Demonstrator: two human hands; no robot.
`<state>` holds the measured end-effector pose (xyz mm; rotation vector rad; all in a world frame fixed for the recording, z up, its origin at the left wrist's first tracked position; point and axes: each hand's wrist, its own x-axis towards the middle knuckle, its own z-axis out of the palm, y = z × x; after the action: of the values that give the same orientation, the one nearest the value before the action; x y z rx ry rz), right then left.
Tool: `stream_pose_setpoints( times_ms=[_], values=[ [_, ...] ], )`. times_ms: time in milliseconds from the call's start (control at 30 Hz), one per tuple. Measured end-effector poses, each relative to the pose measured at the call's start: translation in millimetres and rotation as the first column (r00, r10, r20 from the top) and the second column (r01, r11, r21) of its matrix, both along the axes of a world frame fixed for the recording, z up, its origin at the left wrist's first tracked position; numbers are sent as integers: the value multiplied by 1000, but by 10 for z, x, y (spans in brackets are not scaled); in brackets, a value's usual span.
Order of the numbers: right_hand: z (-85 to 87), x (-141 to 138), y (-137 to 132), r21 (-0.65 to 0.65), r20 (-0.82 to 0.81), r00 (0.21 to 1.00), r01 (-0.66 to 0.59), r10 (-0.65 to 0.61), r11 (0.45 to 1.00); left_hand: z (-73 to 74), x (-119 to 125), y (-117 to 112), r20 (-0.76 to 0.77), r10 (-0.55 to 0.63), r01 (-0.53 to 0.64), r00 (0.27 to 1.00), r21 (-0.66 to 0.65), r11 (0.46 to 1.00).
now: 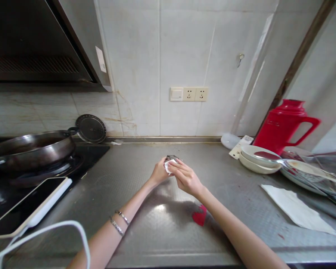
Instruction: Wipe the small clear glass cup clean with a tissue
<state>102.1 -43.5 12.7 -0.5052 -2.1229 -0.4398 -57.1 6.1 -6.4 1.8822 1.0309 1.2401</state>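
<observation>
Above the middle of the steel counter (145, 239), my left hand (159, 171) is closed around a small dark object (172, 157) whose kind I cannot make out. My right hand (187, 178) pinches a piece of white tissue (170, 167) against the near side of that object. Both hands meet there, and the fingers hide most of what the left one holds. Below my right wrist, a red heart-shaped piece (199, 216) lies on the counter.
At left, a metal pan (30, 149) sits on the black stove (95, 157), with a phone (30, 207) and white cable in front. To the right are a red thermos (285, 125), stacked bowls (259, 164), plates (305, 179) and a white paper sheet (296, 209). Sockets (189, 94) are on the wall.
</observation>
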Motion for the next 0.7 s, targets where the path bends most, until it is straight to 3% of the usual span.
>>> stream_pose_setpoints(
  times_ms=[200,400,567,700],
  values=[
    [-19,10,33,-23,-66,994,83,-85,996,-6,17,-32,3,15,-15,1000,14,1000],
    [-6,-52,-31,-15,41,999,-1,2,1000,-16,-26,3,-3,-15,15,1000,35,999],
    [2,-6,-3,34,-54,998,26,-24,999,-21,5,33,84,1,2,996,-39,999],
    [-37,-19,12,-6,-85,996,-14,13,1000,13,22,3,153,-37,51,988,-89,995]
  ],
)
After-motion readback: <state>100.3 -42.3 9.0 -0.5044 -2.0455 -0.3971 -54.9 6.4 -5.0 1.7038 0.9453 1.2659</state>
